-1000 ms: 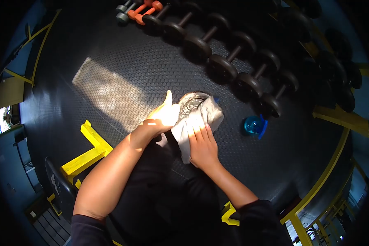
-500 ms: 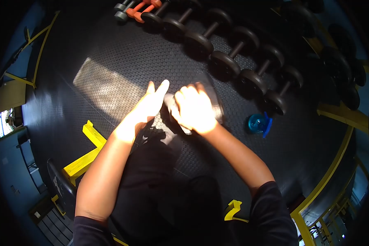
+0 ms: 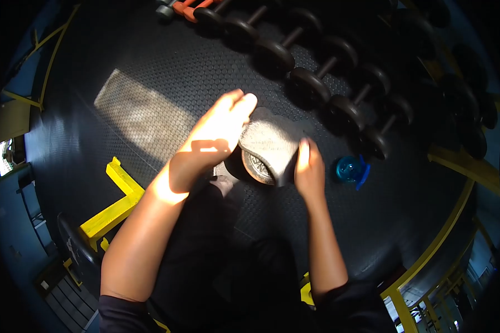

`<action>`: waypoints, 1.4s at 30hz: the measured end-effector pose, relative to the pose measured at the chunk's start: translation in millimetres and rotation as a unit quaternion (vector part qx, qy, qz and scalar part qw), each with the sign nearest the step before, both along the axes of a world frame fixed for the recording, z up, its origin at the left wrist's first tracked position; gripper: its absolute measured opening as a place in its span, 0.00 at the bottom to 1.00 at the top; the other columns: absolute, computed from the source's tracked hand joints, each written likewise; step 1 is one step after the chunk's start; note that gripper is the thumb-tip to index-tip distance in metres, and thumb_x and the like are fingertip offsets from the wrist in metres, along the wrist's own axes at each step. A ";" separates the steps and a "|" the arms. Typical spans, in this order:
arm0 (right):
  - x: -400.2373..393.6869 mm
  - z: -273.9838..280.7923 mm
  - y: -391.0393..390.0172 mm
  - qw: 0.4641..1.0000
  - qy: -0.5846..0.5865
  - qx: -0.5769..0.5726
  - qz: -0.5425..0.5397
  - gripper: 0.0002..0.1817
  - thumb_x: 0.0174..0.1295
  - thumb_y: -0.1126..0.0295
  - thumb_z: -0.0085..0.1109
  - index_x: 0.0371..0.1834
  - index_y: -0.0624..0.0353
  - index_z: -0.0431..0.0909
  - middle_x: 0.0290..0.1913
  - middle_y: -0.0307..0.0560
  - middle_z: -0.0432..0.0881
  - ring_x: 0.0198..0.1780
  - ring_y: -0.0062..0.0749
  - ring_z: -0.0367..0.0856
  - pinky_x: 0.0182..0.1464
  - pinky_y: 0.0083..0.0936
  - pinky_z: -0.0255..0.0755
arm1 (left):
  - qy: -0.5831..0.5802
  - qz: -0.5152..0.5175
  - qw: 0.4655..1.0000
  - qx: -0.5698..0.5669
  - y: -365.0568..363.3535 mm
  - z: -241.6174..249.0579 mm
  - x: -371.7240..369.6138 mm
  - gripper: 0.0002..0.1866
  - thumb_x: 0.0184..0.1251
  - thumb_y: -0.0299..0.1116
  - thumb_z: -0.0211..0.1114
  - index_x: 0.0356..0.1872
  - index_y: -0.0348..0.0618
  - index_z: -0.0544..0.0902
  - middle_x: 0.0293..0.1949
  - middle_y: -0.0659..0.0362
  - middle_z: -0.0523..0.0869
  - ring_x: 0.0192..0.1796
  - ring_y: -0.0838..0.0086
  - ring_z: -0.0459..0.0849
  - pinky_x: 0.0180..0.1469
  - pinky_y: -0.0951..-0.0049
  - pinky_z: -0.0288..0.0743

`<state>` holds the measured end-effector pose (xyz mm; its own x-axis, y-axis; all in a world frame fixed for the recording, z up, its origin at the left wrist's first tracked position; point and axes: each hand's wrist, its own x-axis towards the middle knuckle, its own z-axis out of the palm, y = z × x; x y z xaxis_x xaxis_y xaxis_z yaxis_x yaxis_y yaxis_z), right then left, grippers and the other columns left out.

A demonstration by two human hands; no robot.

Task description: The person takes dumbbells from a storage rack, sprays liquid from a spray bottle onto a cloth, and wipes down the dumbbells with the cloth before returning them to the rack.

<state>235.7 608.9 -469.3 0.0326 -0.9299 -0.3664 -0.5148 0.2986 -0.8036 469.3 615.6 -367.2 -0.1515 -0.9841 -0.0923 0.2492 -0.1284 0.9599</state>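
Note:
A grey cloth (image 3: 272,139) is spread over the top of a round, dark weight (image 3: 255,166). Part of the weight's face, with raised markings, shows below the cloth's edge. My left hand (image 3: 216,130) is at the cloth's left edge, fingers together and partly curled there; some fingertips are hidden. At the right edge, my right hand (image 3: 310,172) pinches the cloth between thumb and fingers. The rest of the weight is hidden under the cloth and between my hands.
Several black dumbbells (image 3: 308,86) stand in a row on the black rubber floor, with orange dumbbells (image 3: 191,10) at the far end. A blue bottle (image 3: 349,168) lies to the right. Yellow metal frames (image 3: 114,213) stand at both sides.
My right hand has moved right and opened out from a fist over the weight to the cloth's right edge. The cloth is now spread out; my left hand has shifted slightly up and right.

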 end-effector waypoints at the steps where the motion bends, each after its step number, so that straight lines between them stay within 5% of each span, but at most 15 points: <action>1: 14.3 19.5 -27.3 0.999 0.016 0.037 0.016 0.34 0.74 0.45 0.43 0.53 0.72 0.79 0.51 0.71 0.82 0.57 0.61 0.80 0.61 0.43 0.72 | -0.103 0.032 0.994 0.026 -5.8 -8.0 8.5 0.41 0.70 0.46 0.61 0.74 0.27 0.57 0.67 0.47 0.72 0.64 0.63 0.75 0.69 0.65 0.65; 4: 57.9 38.0 -76.2 0.962 0.164 0.062 0.209 0.36 0.62 0.36 0.53 0.40 0.65 0.86 0.46 0.65 0.85 0.51 0.59 0.84 0.54 0.45 0.75 | -0.357 0.130 0.907 0.184 -29.9 11.9 -5.2 0.35 0.74 0.46 0.58 0.72 0.31 0.62 0.52 0.49 0.82 0.50 0.68 0.81 0.59 0.70 0.72; 6: 85.4 31.4 -59.9 0.918 0.267 -0.068 0.284 0.27 0.56 0.43 0.61 0.33 0.60 0.88 0.38 0.56 0.86 0.44 0.52 0.85 0.52 0.45 0.74 | -0.353 0.151 0.892 0.236 -29.0 13.7 -6.9 0.32 0.77 0.52 0.53 0.72 0.41 0.66 0.59 0.49 0.78 0.66 0.64 0.73 0.70 0.63 0.64; 7: 92.9 25.1 -47.1 0.910 0.265 -0.157 0.277 0.22 0.54 0.47 0.62 0.30 0.57 0.88 0.35 0.52 0.85 0.42 0.48 0.83 0.53 0.45 0.72 | -0.399 0.175 0.879 0.195 -29.5 7.3 -7.3 0.31 0.77 0.46 0.55 0.70 0.33 0.65 0.43 0.52 0.85 0.43 0.71 0.84 0.52 0.71 0.75; 9: 94.1 19.0 -26.1 0.882 0.212 -0.302 0.295 0.13 0.51 0.58 0.63 0.28 0.55 0.86 0.33 0.48 0.80 0.41 0.43 0.75 0.62 0.48 0.66 | -0.396 0.167 0.886 0.176 -28.0 5.4 -6.2 0.31 0.77 0.46 0.55 0.70 0.33 0.65 0.44 0.51 0.86 0.43 0.71 0.84 0.52 0.70 0.75; 13: 67.4 3.9 27.3 0.843 0.136 -0.349 0.387 0.15 0.62 0.66 0.52 0.49 0.59 0.81 0.65 0.55 0.74 0.75 0.52 0.62 0.75 0.54 0.50 | -0.385 0.155 0.893 0.175 -34.1 12.9 -15.5 0.32 0.76 0.46 0.56 0.71 0.33 0.64 0.51 0.47 0.85 0.48 0.67 0.85 0.55 0.68 0.75; 19: -41.5 -36.0 80.1 0.793 0.219 -0.403 0.401 0.25 0.65 0.67 0.49 0.63 0.26 0.78 0.75 0.33 0.68 0.78 0.30 0.58 0.78 0.49 0.47 | -0.413 0.076 0.880 0.222 -31.7 12.4 -26.7 0.33 0.75 0.47 0.57 0.72 0.35 0.63 0.61 0.39 0.79 0.61 0.55 0.81 0.65 0.62 0.72; 23: -77.6 -27.5 71.1 0.870 0.109 -0.292 0.382 0.25 0.61 0.75 0.54 0.61 0.41 0.81 0.73 0.42 0.70 0.75 0.39 0.67 0.76 0.46 0.56 | -0.479 -0.054 0.866 0.133 -10.7 -4.2 -38.2 0.33 0.72 0.44 0.60 0.70 0.32 0.66 0.64 0.34 0.74 0.69 0.46 0.73 0.71 0.57 0.66; 25: -74.3 -33.1 70.2 0.968 0.028 -0.203 0.142 0.25 0.58 0.80 0.55 0.60 0.55 0.81 0.70 0.53 0.72 0.72 0.46 0.71 0.73 0.43 0.63 | -0.499 -0.096 0.857 0.086 -3.1 -7.3 -48.4 0.33 0.69 0.42 0.61 0.69 0.31 0.66 0.65 0.36 0.73 0.68 0.45 0.73 0.71 0.58 0.66; 27: -75.7 -54.9 75.9 0.988 -0.032 -0.120 0.087 0.25 0.59 0.81 0.54 0.62 0.60 0.78 0.70 0.57 0.72 0.71 0.49 0.70 0.73 0.41 0.63 | -0.525 -0.160 0.831 0.091 0.6 -9.0 -59.3 0.35 0.67 0.40 0.63 0.72 0.35 0.65 0.73 0.38 0.64 0.76 0.50 0.62 0.77 0.59 0.58; 29: -72.2 -79.6 82.2 0.990 -0.139 0.003 0.037 0.26 0.64 0.76 0.55 0.67 0.65 0.71 0.70 0.62 0.70 0.71 0.54 0.69 0.73 0.33 0.62 | -0.557 -0.186 0.805 0.084 11.6 -10.9 -71.8 0.37 0.65 0.39 0.65 0.72 0.35 0.64 0.73 0.36 0.62 0.77 0.49 0.59 0.77 0.58 0.58; 32: -50.8 -117.1 79.9 0.991 -0.091 0.068 0.074 0.30 0.63 0.70 0.59 0.70 0.62 0.68 0.71 0.62 0.69 0.75 0.52 0.64 0.75 0.39 0.57 | -0.598 -0.216 0.770 0.044 23.7 -16.1 -86.8 0.46 0.59 0.40 0.72 0.75 0.36 0.58 0.72 0.27 0.57 0.77 0.38 0.54 0.75 0.53 0.60; 35: -6.7 -120.7 51.9 0.983 0.000 -0.083 0.166 0.33 0.64 0.55 0.59 0.72 0.56 0.69 0.74 0.51 0.68 0.79 0.46 0.57 0.79 0.41 0.44 | -0.643 -0.201 0.739 -0.014 30.8 -30.7 -101.4 0.63 0.48 0.43 0.80 0.78 0.34 0.45 0.70 0.16 0.48 0.71 0.19 0.52 0.72 0.44 0.64; 37: 6.7 -114.9 32.5 0.969 0.064 -0.112 0.212 0.34 0.64 0.51 0.59 0.72 0.54 0.69 0.75 0.45 0.68 0.79 0.44 0.56 0.80 0.41 0.41 | -0.656 -0.208 0.726 -0.013 27.5 -30.4 -108.6 0.65 0.46 0.45 0.81 0.77 0.32 0.45 0.69 0.15 0.49 0.71 0.18 0.53 0.72 0.43 0.63; 42: 36.0 -166.3 24.1 0.944 -0.311 0.058 0.096 0.25 0.66 0.60 0.58 0.64 0.56 0.75 0.67 0.47 0.75 0.68 0.39 0.70 0.70 0.38 0.61 | -0.719 -0.217 0.660 -0.020 23.1 -35.5 -118.6 0.71 0.41 0.56 0.82 0.77 0.28 0.44 0.64 0.10 0.51 0.68 0.16 0.55 0.71 0.39 0.61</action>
<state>271.7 632.9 -635.5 0.4378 -0.8400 -0.3204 -0.0085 0.3525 -0.9358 350.6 638.7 -402.7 -0.2045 -0.8825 -0.4236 -0.9750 0.1452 0.1683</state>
